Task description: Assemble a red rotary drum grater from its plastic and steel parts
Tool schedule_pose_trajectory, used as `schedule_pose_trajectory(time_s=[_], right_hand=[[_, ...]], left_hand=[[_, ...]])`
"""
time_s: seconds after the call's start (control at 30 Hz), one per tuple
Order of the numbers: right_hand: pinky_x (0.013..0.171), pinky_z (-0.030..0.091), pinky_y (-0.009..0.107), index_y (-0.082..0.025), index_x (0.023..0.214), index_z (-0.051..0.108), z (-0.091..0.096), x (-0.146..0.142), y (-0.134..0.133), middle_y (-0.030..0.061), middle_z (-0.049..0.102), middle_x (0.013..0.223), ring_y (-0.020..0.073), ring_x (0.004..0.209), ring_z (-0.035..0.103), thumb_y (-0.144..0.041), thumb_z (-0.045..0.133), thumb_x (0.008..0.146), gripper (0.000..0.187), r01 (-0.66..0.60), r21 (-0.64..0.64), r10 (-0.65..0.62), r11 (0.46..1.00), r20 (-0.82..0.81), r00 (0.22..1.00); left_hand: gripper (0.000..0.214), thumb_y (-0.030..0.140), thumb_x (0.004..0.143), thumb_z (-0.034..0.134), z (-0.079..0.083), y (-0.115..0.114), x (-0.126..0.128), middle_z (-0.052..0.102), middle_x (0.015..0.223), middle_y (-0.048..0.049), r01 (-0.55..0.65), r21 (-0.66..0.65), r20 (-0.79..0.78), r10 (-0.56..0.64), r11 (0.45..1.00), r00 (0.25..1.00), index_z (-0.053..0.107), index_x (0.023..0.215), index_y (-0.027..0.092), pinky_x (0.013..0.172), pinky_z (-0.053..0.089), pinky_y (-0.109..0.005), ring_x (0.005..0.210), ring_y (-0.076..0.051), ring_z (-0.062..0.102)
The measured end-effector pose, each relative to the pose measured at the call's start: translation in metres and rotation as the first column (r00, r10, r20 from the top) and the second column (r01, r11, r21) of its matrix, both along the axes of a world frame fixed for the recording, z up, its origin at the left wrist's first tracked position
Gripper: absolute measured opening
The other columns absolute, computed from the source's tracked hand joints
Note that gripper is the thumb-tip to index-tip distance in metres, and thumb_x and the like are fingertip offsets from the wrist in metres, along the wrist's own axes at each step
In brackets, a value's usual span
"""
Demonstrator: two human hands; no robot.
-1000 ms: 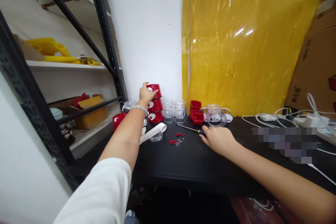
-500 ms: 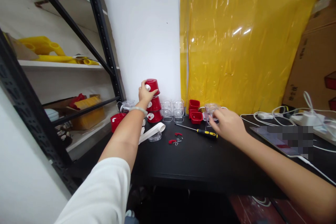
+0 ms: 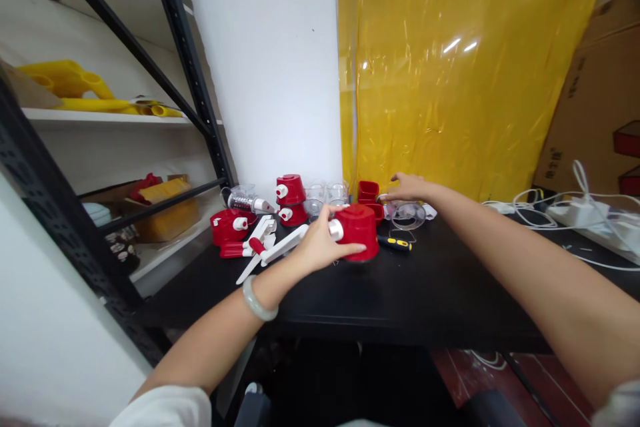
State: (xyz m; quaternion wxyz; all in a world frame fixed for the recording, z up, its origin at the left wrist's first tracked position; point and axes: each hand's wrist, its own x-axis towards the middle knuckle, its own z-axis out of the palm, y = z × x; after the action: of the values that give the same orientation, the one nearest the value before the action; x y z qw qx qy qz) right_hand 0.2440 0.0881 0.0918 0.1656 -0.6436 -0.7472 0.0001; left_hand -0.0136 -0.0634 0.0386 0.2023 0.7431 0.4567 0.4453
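Note:
My left hand (image 3: 319, 247) grips a red plastic cup-shaped housing (image 3: 357, 232) with a white knob on its side, holding it over the middle of the black table (image 3: 400, 293). My right hand (image 3: 410, 187) reaches to the back of the table, its fingers resting on the rim of a clear plastic bowl (image 3: 407, 215); whether it grips the bowl is unclear. A yellow-and-black screwdriver (image 3: 395, 243) lies just behind the red housing. Two more red housings (image 3: 290, 199) stay stacked by the white wall.
Clear cups (image 3: 325, 195) and small red trays (image 3: 369, 192) line the back. White handles (image 3: 265, 247) and another red housing (image 3: 225, 227) lie at the left. A black metal shelf (image 3: 100, 167) stands on the left; cables and a power strip (image 3: 585, 213) on the right.
My left hand lifted the top red housing off the stack and brought it to the table's middle. My right hand moved further back, from in front of the clear bowl to its rim.

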Motion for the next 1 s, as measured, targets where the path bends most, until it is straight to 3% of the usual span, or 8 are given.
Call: schedule_pose_trajectory(time_s=[0.13, 0.33, 0.47, 0.6, 0.7, 0.77, 0.9, 1.0], right_hand=[[0.084, 0.048, 0.038, -0.01, 0.125, 0.058, -0.009, -0.004, 0.005, 0.0189, 0.066, 0.118, 0.0318, 0.106, 0.063, -0.048, 0.073, 0.067, 0.072, 0.015, -0.026, -0.015, 1.0, -0.001, 1.0], [0.082, 0.049, 0.035, -0.01, 0.13, 0.053, 0.002, 0.013, -0.012, 0.0202, 0.062, 0.12, 0.0294, 0.105, 0.063, -0.045, 0.07, 0.071, 0.071, 0.021, 0.06, -0.019, 0.998, -0.022, 1.0], [0.083, 0.048, 0.042, -0.017, 0.141, 0.043, 0.022, 0.023, -0.044, 0.0226, 0.05, 0.13, 0.0321, 0.101, 0.064, -0.052, 0.063, 0.075, 0.077, 0.09, 0.234, -0.075, 0.968, -0.072, 0.995], [0.091, 0.046, 0.046, -0.017, 0.137, 0.045, 0.03, 0.026, -0.072, 0.0203, 0.047, 0.128, 0.0329, 0.107, 0.061, -0.056, 0.058, 0.079, 0.071, 0.098, 0.49, 0.025, 0.866, -0.237, 0.971], [0.096, 0.045, 0.043, -0.012, 0.131, 0.045, 0.022, 0.024, -0.075, 0.021, 0.049, 0.125, 0.0307, 0.112, 0.056, -0.056, 0.056, 0.08, 0.069, 0.096, 0.614, 0.183, 0.783, -0.376, 0.908], [0.097, 0.044, 0.041, -0.01, 0.129, 0.043, 0.01, 0.023, -0.068, 0.0206, 0.052, 0.122, 0.0289, 0.112, 0.055, -0.057, 0.052, 0.082, 0.067, 0.108, 0.634, 0.257, 0.766, -0.455, 0.853], [0.097, 0.045, 0.041, -0.014, 0.128, 0.036, -0.022, 0.014, -0.047, 0.0166, 0.054, 0.12, 0.0263, 0.111, 0.055, -0.062, 0.031, 0.088, 0.063, 0.085, 0.506, 0.272, 0.859, -0.589, 0.761], [0.09, 0.048, 0.045, -0.018, 0.129, 0.034, -0.043, 0.005, -0.035, 0.0158, 0.055, 0.12, 0.0271, 0.111, 0.057, -0.059, 0.012, 0.092, 0.06, 0.011, 0.474, 0.294, 0.881, -0.565, 0.771]], left_hand=[[0.081, 0.053, 0.052, 0.087, -0.023, -0.011, 0.01, 0.064, 0.118, -0.0088, -0.06, -0.071, -0.085, 0.054, 0.996, 0.995, 0.044, 0.116, 0.027, 0.091, 0.051, -0.046, 0.108, -0.031, 0.064], [0.08, 0.051, 0.052, 0.087, -0.033, -0.004, 0.016, 0.061, 0.125, -0.0105, -0.034, -0.052, -0.139, 0.027, 0.998, 0.99, 0.043, 0.113, 0.026, 0.095, 0.047, -0.045, 0.116, -0.033, 0.06], [0.081, 0.049, 0.054, 0.087, -0.038, -0.003, 0.02, 0.059, 0.129, -0.0127, 0.001, -0.032, -0.14, -0.005, 0.999, 0.99, 0.041, 0.115, 0.024, 0.099, 0.045, -0.046, 0.12, -0.033, 0.057], [0.087, 0.052, 0.052, 0.087, -0.045, 0.001, 0.024, 0.06, 0.126, -0.014, 0.02, -0.052, -0.113, -0.025, 0.998, 0.993, 0.038, 0.119, 0.024, 0.099, 0.045, -0.046, 0.119, -0.034, 0.058], [0.094, 0.056, 0.049, 0.087, -0.05, 0.005, 0.028, 0.061, 0.123, -0.0149, 0.006, -0.076, -0.101, -0.013, 0.997, 0.995, 0.036, 0.121, 0.025, 0.096, 0.047, -0.047, 0.117, -0.035, 0.059], [0.098, 0.059, 0.047, 0.087, -0.054, 0.008, 0.03, 0.061, 0.121, -0.0168, -0.025, -0.101, -0.104, 0.015, 0.995, 0.994, 0.035, 0.122, 0.024, 0.094, 0.048, -0.049, 0.115, -0.036, 0.06], [0.105, 0.059, 0.044, 0.088, -0.057, 0.008, 0.033, 0.058, 0.125, -0.0203, -0.024, -0.126, -0.081, 0.013, 0.992, 0.997, 0.034, 0.126, 0.022, 0.098, 0.045, -0.051, 0.119, -0.038, 0.058], [0.105, 0.061, 0.052, 0.084, -0.057, 0.006, 0.031, 0.058, 0.128, -0.0216, 0.041, -0.188, -0.034, -0.048, 0.981, 0.998, 0.03, 0.131, 0.019, 0.102, 0.043, -0.05, 0.121, -0.036, 0.057]])
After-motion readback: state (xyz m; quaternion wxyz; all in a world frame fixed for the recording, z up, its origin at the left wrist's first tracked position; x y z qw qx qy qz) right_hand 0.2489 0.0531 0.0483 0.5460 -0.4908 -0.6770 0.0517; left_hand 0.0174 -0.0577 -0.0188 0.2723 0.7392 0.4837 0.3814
